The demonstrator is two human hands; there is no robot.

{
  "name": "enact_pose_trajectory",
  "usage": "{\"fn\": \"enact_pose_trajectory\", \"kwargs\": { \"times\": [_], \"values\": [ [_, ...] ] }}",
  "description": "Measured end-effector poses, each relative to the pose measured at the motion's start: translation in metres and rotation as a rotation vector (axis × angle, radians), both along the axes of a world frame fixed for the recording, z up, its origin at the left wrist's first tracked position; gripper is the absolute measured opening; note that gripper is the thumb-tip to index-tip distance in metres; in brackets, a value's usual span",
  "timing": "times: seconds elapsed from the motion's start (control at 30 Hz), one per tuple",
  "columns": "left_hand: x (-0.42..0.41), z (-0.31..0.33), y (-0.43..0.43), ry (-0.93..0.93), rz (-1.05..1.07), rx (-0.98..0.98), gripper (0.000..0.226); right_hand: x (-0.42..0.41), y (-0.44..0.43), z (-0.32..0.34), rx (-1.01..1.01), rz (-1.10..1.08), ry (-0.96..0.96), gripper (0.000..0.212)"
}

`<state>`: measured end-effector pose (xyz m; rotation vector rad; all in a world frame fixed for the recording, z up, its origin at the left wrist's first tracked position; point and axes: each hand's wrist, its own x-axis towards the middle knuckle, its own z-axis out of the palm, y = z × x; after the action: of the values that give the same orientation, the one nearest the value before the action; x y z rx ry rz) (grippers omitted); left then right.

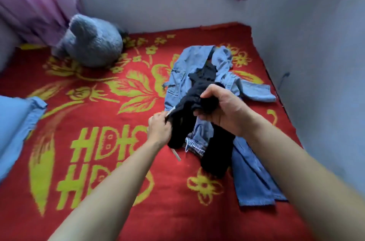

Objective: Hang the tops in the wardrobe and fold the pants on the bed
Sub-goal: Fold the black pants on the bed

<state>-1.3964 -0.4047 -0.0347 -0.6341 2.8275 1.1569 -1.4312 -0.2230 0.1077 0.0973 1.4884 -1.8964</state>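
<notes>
Though no wardrobe or other container shows, the bed (pixel 187 221) carries several things. Far left of the denim pile (pixel 189 63) lies a blue cloth (pixel 15 122), and up-left of the pile sits a grey plush toy (pixel 92 43). Just left of the pile, the left hand (pixel 159 128) pinches the edge of a black garment (pixel 187 102) beside a white drawstring (pixel 176 155). Over the pile, the right hand (pixel 223 108) grips a bunch of the same cloth, fingers curled round it, with the rest drooping onto the denim. The drawstring suggests pants, so the step is probably readying a pair for folding. Next, I judge, the hands should find the waistband, shake the legs straight and lay them flat left of the pile.
</notes>
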Motion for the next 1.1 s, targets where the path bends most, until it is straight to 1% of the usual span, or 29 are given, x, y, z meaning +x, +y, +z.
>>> {"fn": "enact_pose_trajectory", "kwargs": {
  "times": [0.03, 0.13, 0.23, 0.3, 0.33, 0.4, 0.47, 0.5, 0.53, 0.57, 0.6, 0.63, 0.7, 0.73, 0.8, 0.83, 0.9, 0.93, 0.97, 1.0, 1.03, 1.1],
  "values": [
    [0.004, 0.026, -0.003, 0.038, 0.014, 0.039, 0.019, -0.001, -0.004, 0.028, -0.008, -0.011, 0.041, 0.01],
    [0.023, 0.094, -0.012, 0.119, 0.047, 0.087, 0.034, 0.0, -0.02, 0.094, -0.124, -0.053, 0.105, 0.007],
    [0.048, 0.134, -0.021, 0.163, 0.105, 0.063, 0.032, 0.012, -0.036, 0.136, -0.31, -0.029, 0.123, 0.01],
    [0.066, 0.146, -0.027, 0.135, 0.15, 0.077, 0.028, 0.026, -0.048, 0.155, -0.397, -0.002, 0.105, 0.008],
    [0.075, 0.15, -0.03, 0.096, 0.17, 0.111, 0.032, 0.034, -0.054, 0.162, -0.426, 0.006, 0.099, 0.008],
    [0.093, 0.154, -0.037, 0.02, 0.186, 0.271, 0.039, 0.049, -0.062, 0.173, -0.449, 0.007, 0.108, 0.008],
    [0.109, 0.155, -0.045, -0.042, 0.124, 0.396, 0.029, 0.062, -0.067, 0.179, -0.447, -0.017, 0.118, 0.009],
    [0.116, 0.153, -0.05, -0.058, 0.098, 0.392, 0.026, 0.066, -0.068, 0.179, -0.434, -0.039, 0.126, 0.009],
    [0.121, 0.152, -0.058, -0.052, 0.095, 0.343, 0.025, 0.071, -0.067, 0.179, -0.396, -0.058, 0.14, 0.01],
    [0.126, 0.151, -0.066, -0.042, 0.121, 0.241, 0.024, 0.075, -0.065, 0.176, -0.322, -0.084, 0.159, 0.011],
    [0.132, 0.15, -0.078, -0.03, 0.167, 0.124, 0.022, 0.08, -0.061, 0.169, -0.204, -0.121, 0.185, 0.013],
    [0.139, 0.15, -0.091, -0.021, 0.219, 0.041, 0.02, 0.085, -0.057, 0.16, -0.045, -0.168, 0.219, 0.014],
    [0.156, 0.148, -0.123, -0.015, 0.271, -0.016, 0.017, 0.099, -0.05, 0.135, 0.326, -0.246, 0.28, 0.013],
    [0.165, 0.144, -0.139, -0.022, 0.259, -0.026, 0.015, 0.109, -0.046, 0.118, 0.479, -0.255, 0.283, 0.011],
    [0.18, 0.134, -0.164, -0.024, 0.199, -0.048, 0.012, 0.132, -0.043, 0.081, 0.612, -0.254, 0.2, 0.021],
    [0.186, 0.128, -0.171, -0.022, 0.172, -0.05, 0.012, 0.145, -0.043, 0.062, 0.699, -0.186, 0.227, 0.026],
    [0.197, 0.116, -0.18, 0.01, 0.144, -0.007, 0.009, 0.171, -0.047, 0.023, 0.913, 0.054, 0.404, 0.042],
    [0.202, 0.111, -0.183, 0.028, 0.141, 0.032, 0.007, 0.183, -0.05, 0.006, 0.992, 0.139, 0.485, 0.046],
    [0.208, 0.105, -0.186, 0.037, 0.143, 0.067, 0.005, 0.197, -0.055, -0.006, 1.036, 0.172, 0.517, 0.044],
    [0.214, 0.101, -0.189, 0.037, 0.142, 0.094, 0.005, 0.211, -0.06, -0.015, 1.045, 0.165, 0.506, 0.042],
    [0.22, 0.097, -0.192, 0.033, 0.129, 0.115, 0.007, 0.222, -0.065, -0.022, 1.063, 0.144, 0.501, 0.045],
    [0.232, 0.093, -0.198, 0.023, 0.065, 0.149, 0.013, 0.238, -0.071, -0.029, 1.136, 0.12, 0.53, 0.058]
  ]
}}
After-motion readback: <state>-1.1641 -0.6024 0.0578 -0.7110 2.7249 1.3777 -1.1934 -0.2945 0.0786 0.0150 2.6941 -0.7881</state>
